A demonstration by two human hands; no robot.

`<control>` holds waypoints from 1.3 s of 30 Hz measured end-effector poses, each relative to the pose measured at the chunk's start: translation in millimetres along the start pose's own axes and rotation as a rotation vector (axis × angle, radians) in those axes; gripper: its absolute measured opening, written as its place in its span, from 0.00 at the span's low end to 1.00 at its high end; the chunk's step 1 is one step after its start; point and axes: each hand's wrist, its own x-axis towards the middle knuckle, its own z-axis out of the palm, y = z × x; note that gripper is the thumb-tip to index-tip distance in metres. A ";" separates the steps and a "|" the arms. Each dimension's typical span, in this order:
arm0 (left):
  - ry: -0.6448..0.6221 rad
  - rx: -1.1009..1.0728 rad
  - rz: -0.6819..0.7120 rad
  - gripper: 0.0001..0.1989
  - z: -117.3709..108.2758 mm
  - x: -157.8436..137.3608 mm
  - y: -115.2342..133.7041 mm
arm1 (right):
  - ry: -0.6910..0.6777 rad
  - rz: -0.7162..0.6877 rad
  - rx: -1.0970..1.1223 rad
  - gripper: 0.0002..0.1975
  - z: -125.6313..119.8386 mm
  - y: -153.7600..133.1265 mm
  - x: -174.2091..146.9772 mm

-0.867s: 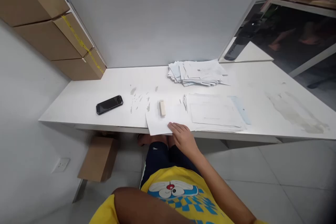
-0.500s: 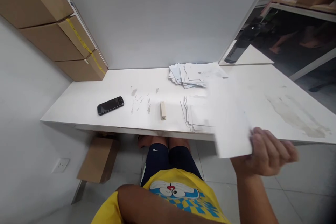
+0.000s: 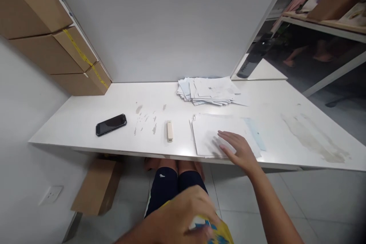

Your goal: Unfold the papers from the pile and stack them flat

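At bottom centre of the frame, the left hand is blurred with fingers curled (whether it grips anything cannot be told), while the right hand, right of centre, is spread with nothing pinched, over the front paper stack on the counter. The stack's top appears laid flat, but a blue sheet projects at right and the rear paper pile is unevenly fanned. Versus the previous frame, the right hand no longer carries a raised sheet, and the left hand has entered view.
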 end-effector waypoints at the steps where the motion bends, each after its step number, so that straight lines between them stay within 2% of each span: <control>1: -0.003 0.102 -0.072 0.22 -5.6 6.4 -16.3 | 0.019 0.022 0.008 0.21 -2.0 4.3 18.4; 3: 0.070 0.348 -0.303 0.25 -15.8 13.6 -58.9 | 0.038 0.090 0.003 0.23 -0.4 14.7 62.7; 5: 0.128 0.571 -0.592 0.31 -23.0 14.5 -107.1 | 0.029 0.198 -0.014 0.25 9.4 27.1 112.5; 7: 0.064 0.671 -0.747 0.35 -26.5 14.0 -149.6 | -0.019 0.353 -0.050 0.29 26.5 39.1 160.8; 9: 0.019 0.713 -0.752 0.36 -26.8 16.8 -178.5 | -0.098 0.528 -0.126 0.35 48.3 48.8 199.9; 11: 0.008 0.729 -0.739 0.37 -26.0 24.0 -193.9 | -0.142 0.652 -0.204 0.39 70.3 56.4 224.5; 13: 0.004 0.741 -0.763 0.38 -25.8 33.4 -200.5 | -0.134 0.685 -0.244 0.38 87.8 63.7 235.4; 16: -0.023 0.755 -0.803 0.38 -28.1 44.7 -203.5 | -0.095 0.661 -0.258 0.31 100.2 76.7 237.4; 22: -0.030 0.764 -0.806 0.38 -32.7 49.6 -200.7 | -0.101 0.591 -0.238 0.20 84.2 97.4 229.9; 27: 0.043 0.717 -0.759 0.37 -34.3 49.9 -196.7 | -0.054 0.484 -0.217 0.24 54.0 78.4 211.9; 30: 0.133 0.657 -0.684 0.34 -34.3 47.2 -188.0 | 0.081 0.327 -0.164 0.25 38.6 44.6 181.5; 33: 0.239 0.484 -0.504 0.27 -30.0 38.5 -167.2 | 0.240 0.113 -0.021 0.25 30.6 -2.2 123.5; 36: 0.327 0.147 -0.321 0.26 -20.5 30.4 -132.0 | 0.198 -0.013 0.100 0.25 29.6 -55.4 51.9; 39: 0.453 -0.399 -0.213 0.32 -10.3 32.5 -88.4 | 0.113 -0.171 0.157 0.26 34.2 -108.3 -3.3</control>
